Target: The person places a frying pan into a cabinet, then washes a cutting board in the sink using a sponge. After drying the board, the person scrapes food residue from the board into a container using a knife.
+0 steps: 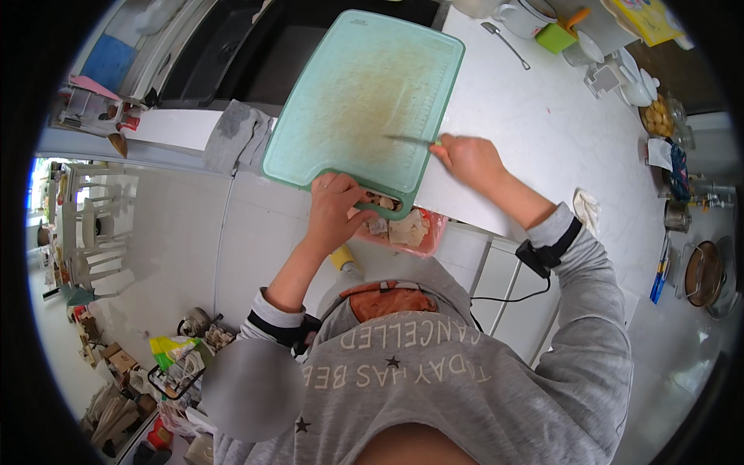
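My left hand (pixel 334 206) grips the handle end of a pale green plastic cutting board (pixel 331 93), its fingers over the board's near edge. The board lies partly over the black sink and partly over the counter. Brownish stains mark its bare middle. In my right hand (pixel 472 161) is a small knife (pixel 410 139) with a green handle. Its blade points left across the board's right side, and whether it touches the surface I cannot tell. Below the handle, a pink plastic bin (pixel 433 235) holds scraps, partly hidden by the board.
Beyond the board is the black sink (pixel 256 64). A grey cloth (pixel 226 139) hangs over the counter edge on the left. The white countertop (pixel 517 110) carries a metal spoon (pixel 507 46), a white mug (pixel 523 20), several jars and a crumpled white cloth (pixel 587 210).
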Motion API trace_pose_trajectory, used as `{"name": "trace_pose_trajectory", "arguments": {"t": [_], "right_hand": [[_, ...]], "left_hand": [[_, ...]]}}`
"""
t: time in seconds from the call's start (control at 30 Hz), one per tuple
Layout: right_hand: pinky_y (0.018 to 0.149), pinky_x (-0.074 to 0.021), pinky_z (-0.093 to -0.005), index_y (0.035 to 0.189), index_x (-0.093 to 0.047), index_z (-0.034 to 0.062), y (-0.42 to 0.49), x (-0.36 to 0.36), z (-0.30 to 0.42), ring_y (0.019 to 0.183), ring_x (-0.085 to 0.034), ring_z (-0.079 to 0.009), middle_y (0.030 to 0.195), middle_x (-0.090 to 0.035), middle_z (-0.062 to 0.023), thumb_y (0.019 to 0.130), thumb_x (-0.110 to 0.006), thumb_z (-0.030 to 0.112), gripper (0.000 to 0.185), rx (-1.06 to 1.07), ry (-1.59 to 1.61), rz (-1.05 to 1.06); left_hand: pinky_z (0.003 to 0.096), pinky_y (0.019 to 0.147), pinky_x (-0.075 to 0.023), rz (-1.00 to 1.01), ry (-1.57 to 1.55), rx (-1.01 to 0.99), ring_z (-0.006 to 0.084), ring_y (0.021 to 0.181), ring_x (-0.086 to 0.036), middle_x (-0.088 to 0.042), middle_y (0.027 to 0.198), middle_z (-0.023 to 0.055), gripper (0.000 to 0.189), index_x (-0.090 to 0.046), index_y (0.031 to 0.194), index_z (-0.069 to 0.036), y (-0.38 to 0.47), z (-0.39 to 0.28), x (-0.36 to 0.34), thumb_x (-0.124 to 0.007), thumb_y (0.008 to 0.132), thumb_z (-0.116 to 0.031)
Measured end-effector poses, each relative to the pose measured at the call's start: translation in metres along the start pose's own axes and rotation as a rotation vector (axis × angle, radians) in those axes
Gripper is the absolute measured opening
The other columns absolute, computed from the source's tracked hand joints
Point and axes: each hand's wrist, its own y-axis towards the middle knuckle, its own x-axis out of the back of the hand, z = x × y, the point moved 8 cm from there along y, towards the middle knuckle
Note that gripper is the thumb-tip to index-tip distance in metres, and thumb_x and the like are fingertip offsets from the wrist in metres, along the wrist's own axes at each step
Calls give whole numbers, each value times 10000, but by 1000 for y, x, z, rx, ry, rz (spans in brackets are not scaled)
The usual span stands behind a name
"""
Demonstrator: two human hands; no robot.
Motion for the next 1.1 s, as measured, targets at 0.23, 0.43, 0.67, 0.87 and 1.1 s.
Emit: {"name": "trace_pose_trajectory", "arguments": {"t": [0.23,0.43,0.67,0.87,1.1], "right_hand": [[607,-503,-449,851,-604,53,60,12,-70,685,-636,-338,720,-648,-148,972,-416,446,452,-206,-77,28],[567,-477,-478,819,-573,71,33,11,-34,615,-599,-370,653,-611,-156,963,-425,469,449,-146,65,-10],[502,-476,-454,780,-555,57,-14,-7,13,546,-588,-356,622,-602,-148,946,-489,423,407,48,14,39],[572,-507,-445,785,-585,44,42,5,-57,644,-638,-336,679,-637,-155,961,-446,438,454,-206,-69,-1],[641,-494,-461,824,-563,36,57,18,-66,718,-619,-373,752,-640,-159,976,-418,429,445,-261,73,-54]], "left_hand": [[393,813,-335,31,-10,17,255,881,-488,-524,845,16,274,-647,790,-105,0,1,-2,-811,575,-144],[394,814,-334,37,-1,22,256,886,-486,-525,855,13,286,-649,797,-111,-1,3,-3,-814,565,-141],[390,803,-334,22,-9,9,256,872,-481,-522,850,20,279,-651,787,-107,-1,3,-4,-814,564,-150],[385,800,-337,36,34,9,255,856,-489,-523,832,22,276,-667,801,-106,0,1,-4,-816,577,-167],[386,799,-339,39,53,-9,252,853,-491,-520,831,21,292,-666,815,-107,1,-2,-3,-819,575,-171]]}}
